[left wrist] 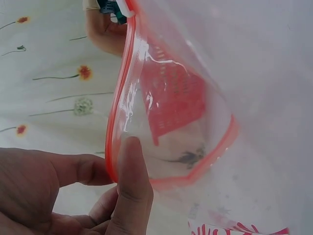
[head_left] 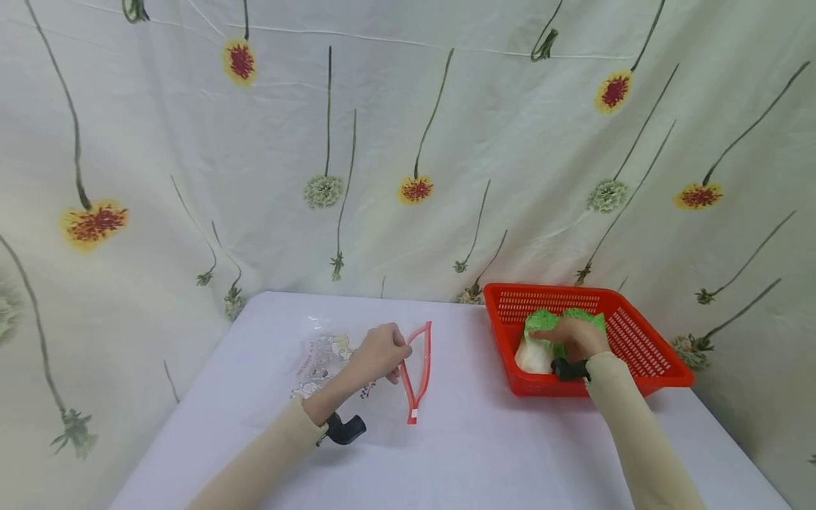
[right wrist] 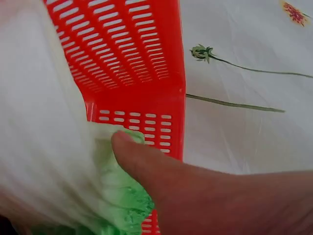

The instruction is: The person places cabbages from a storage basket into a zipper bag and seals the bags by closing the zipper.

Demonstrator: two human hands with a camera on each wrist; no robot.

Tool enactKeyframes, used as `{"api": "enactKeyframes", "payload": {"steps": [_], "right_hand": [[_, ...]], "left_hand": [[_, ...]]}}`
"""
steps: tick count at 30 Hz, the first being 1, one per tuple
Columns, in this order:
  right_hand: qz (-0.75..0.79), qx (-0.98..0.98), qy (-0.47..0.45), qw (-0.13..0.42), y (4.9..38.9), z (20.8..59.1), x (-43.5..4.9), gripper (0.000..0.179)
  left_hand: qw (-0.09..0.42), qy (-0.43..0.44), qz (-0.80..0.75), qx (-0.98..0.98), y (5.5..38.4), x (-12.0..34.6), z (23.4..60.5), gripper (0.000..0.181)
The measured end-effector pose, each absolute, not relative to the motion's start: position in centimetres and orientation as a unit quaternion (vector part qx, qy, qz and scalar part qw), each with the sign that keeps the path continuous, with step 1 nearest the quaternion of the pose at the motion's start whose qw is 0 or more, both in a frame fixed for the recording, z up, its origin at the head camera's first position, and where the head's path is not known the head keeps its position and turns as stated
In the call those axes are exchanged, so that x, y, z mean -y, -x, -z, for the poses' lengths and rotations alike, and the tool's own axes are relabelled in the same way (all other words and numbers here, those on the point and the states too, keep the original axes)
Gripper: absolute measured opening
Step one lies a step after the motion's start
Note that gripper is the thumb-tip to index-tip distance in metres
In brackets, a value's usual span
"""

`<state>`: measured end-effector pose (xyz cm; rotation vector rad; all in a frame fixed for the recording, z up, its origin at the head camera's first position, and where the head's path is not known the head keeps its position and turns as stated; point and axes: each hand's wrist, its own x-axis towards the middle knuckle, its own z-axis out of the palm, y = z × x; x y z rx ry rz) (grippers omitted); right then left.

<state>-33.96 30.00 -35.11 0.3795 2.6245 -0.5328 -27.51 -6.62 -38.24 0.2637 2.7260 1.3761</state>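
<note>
My left hand (head_left: 380, 353) pinches the red zip edge of a clear plastic zip bag (head_left: 321, 360). The bag's printed body lies over the table, and its mouth gapes in a narrow loop. In the left wrist view, thumb and finger hold the red rim (left wrist: 113, 117), and the basket shows through the clear film. My right hand (head_left: 579, 337) grips a Chinese cabbage (head_left: 533, 355) inside the red basket. The right wrist view has the thumb pressed on the cabbage's pale green leaf (right wrist: 124, 188); the other fingers are hidden there.
The red slotted plastic basket (head_left: 637, 343) stands at the table's right, near the back edge. White cloth covers the table (head_left: 465, 453). Behind it hangs a flower-patterned curtain (head_left: 382, 142). A black wrist camera (head_left: 346, 429) sits below the left wrist.
</note>
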Motion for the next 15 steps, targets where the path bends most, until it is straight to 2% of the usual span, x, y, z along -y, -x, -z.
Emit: {"api": "enactKeyframes", "payload": {"steps": [4, 10, 15], "right_hand": [[0.207, -0.941, -0.124, 0.236, 35.1, 36.2, -31.0, 0.093], [0.21, -0.942, -0.134, 0.224, 36.0, 37.0, -30.8, 0.094], [0.23, -0.931, -0.169, 0.227, 36.2, 37.1, -30.2, 0.085]], "left_hand": [[0.04, -0.087, -0.448, -0.889, 27.5, 6.6, 38.4, 0.011], [0.036, -0.086, -0.446, -0.89, 27.5, 6.6, 38.5, 0.011], [0.037, -0.088, -0.445, -0.89, 27.5, 6.7, 38.5, 0.011]]}}
